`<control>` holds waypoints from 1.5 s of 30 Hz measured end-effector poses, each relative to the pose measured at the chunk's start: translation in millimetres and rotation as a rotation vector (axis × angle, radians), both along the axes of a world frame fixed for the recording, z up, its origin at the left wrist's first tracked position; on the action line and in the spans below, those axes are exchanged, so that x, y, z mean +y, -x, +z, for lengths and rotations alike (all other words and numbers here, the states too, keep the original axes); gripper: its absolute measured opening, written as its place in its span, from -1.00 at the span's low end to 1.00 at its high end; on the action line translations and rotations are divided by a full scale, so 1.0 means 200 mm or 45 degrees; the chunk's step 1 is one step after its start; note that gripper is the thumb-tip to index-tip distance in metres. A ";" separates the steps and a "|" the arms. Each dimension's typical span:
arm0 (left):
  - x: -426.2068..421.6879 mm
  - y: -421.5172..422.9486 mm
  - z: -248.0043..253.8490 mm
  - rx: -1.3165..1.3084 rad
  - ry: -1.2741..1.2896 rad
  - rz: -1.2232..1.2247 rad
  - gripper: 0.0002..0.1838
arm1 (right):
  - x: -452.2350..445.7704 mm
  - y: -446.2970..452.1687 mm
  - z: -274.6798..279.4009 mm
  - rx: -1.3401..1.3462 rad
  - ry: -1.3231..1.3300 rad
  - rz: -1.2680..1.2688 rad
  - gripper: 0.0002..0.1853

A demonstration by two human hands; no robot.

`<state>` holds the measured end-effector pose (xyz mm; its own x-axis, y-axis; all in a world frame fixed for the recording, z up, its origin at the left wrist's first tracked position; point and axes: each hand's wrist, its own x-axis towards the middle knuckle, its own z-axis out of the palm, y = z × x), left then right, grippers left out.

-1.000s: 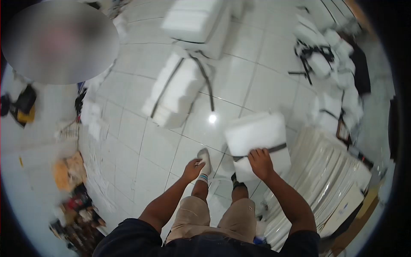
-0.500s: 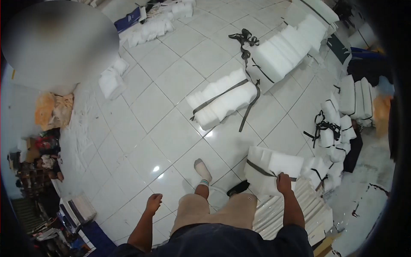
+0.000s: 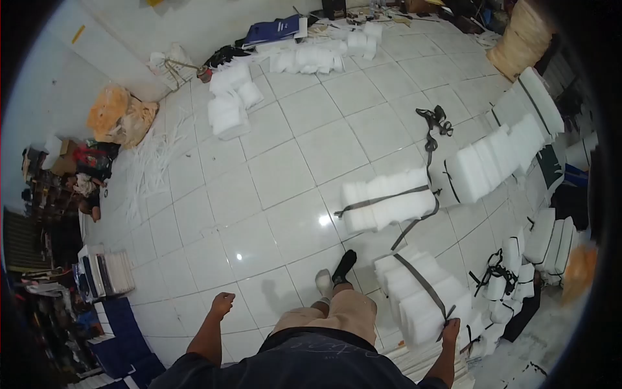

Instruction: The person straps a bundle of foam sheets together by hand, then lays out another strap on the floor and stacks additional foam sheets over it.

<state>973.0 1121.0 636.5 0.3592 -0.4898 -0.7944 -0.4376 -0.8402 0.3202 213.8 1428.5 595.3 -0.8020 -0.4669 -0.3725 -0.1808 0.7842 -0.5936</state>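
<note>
My right hand (image 3: 450,329) is closed on the dark strap (image 3: 422,280) tied round a bundle of white foam sheets (image 3: 414,305). The bundle hangs tilted at my right side, over a stack of long white pieces (image 3: 447,366). My left hand (image 3: 223,303) is held out over the floor with its fingers curled in, and nothing shows in it. Ahead on the tiles lies a second strapped foam bundle (image 3: 385,191), its strap end trailing on the floor.
More white foam bundles (image 3: 495,159) lie at the right, with a tangle of black straps (image 3: 497,272) on smaller ones nearby. A loose black strap (image 3: 433,123) lies farther ahead. White foam rolls (image 3: 230,113) and an orange bag (image 3: 120,117) are along the far left wall.
My view has turned and my feet have shifted on the tiles. The foam bundle in my right hand has tilted and come away from where it stood beside the stack.
</note>
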 end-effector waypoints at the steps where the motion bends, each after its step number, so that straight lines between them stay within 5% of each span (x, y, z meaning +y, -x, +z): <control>1: -0.09 0.02 0.00 0.003 0.001 -0.061 -0.56 | -0.01 -0.01 0.03 -0.170 -0.002 -0.176 -0.81; 7: -0.64 0.12 0.05 0.105 0.192 -0.285 -0.50 | -0.17 -0.12 0.06 -0.517 0.185 -0.880 -0.75; 11: -0.85 0.24 0.27 0.154 0.152 -0.111 -0.55 | -0.36 -0.15 0.23 -0.852 0.193 -1.130 -0.58; 15: -0.85 0.05 0.14 0.125 -0.028 0.010 -0.60 | -0.54 -0.14 0.28 -0.553 -0.248 -0.934 -0.54; 16: -0.83 -0.03 0.11 0.105 0.091 -0.382 -0.65 | -0.59 -0.11 0.30 -0.516 -0.261 -0.981 -0.57; 17: -0.84 -0.25 -0.16 0.167 -0.154 -0.169 -0.70 | -0.63 -0.09 0.30 -0.480 -0.269 -1.021 -0.60; 20: -1.02 -0.26 -0.14 0.065 -0.290 -0.385 -0.71 | -0.50 0.03 0.04 0.294 -0.367 -0.909 -0.63; 22: -1.30 -0.28 -0.15 0.062 -0.283 -0.483 -0.71 | -0.74 -0.01 0.33 0.562 -0.476 -0.912 -0.64; 23: -1.46 -0.29 -0.15 0.074 -0.267 -0.508 -0.71 | -0.88 -0.01 0.54 0.280 -0.595 -1.176 -0.59; 25: -1.85 -0.34 -0.16 0.130 -0.220 -0.507 -0.71 | -1.11 0.00 0.86 0.532 -0.777 -1.281 -0.59; 28: -2.64 -0.49 -0.20 0.622 -0.290 -0.290 -0.70 | -1.29 0.10 1.26 0.864 -0.824 -1.463 -0.49; 29: -2.85 -0.39 -0.14 0.072 -0.007 -0.300 -0.75 | -1.35 0.13 1.40 0.993 -0.760 -1.526 -0.47; 33: -3.68 0.14 0.22 0.020 0.488 -0.347 -0.65 | -1.50 0.29 1.85 1.210 -0.406 -1.691 -0.40; 39: -4.24 0.92 0.19 0.151 0.440 -0.772 -0.61 | -2.02 0.48 2.12 1.675 0.305 -1.651 -0.39; 45: -4.18 1.69 0.05 0.216 0.056 -0.930 -0.59 | -2.51 0.99 1.73 1.796 0.511 -1.869 -0.44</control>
